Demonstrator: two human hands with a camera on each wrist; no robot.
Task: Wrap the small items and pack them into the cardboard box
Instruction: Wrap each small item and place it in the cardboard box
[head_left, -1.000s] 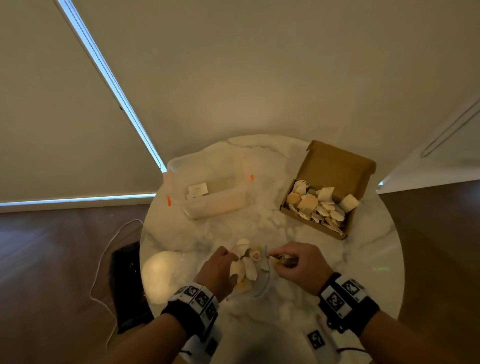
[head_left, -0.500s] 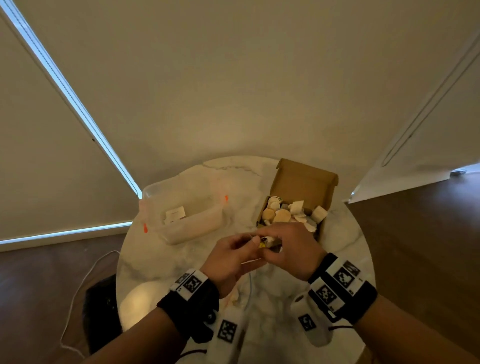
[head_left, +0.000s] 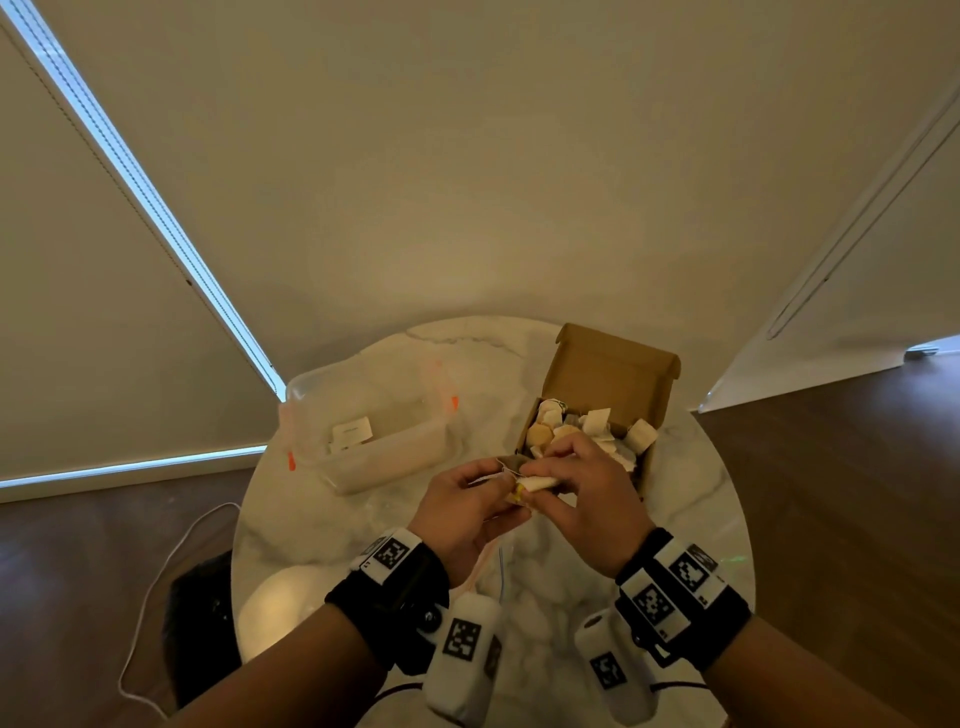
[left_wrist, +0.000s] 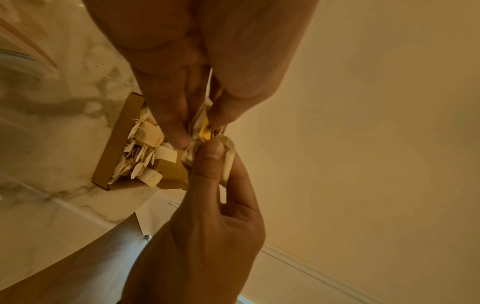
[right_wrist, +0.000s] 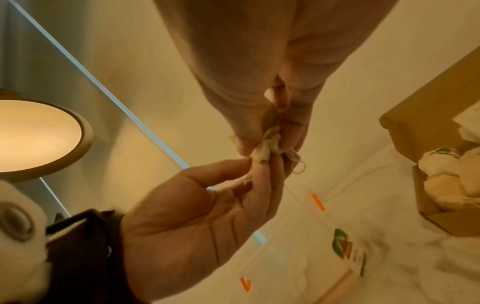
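Evidently both hands work together above the tabletop (head_left: 322, 525): the left hand (head_left: 462, 512) and right hand (head_left: 582, 499) pinch a small yellow item (left_wrist: 205, 129) in pale wrapping (head_left: 537, 483), held just before the cardboard box (head_left: 613, 374), likely for short dropping.

The room was dim and warm-toned. A round lamp (right_wrist: 39, 135) glowed and glared on the table (head_left: 280, 603). Wide-angle edges bent; both wrist views were soft.

A round marble desk (head_left: 332, 525) stands on a dark wood floor (head_left: 841, 493) against drawn beige blinds (head_left: 467, 171). Thin daylight strips (head_left: 130, 171) show at the blinds' edges. A round ceiling lamp (right_wrist: 36, 135) glows warm. A white cable (head_left: 156, 582) trails on the floor.
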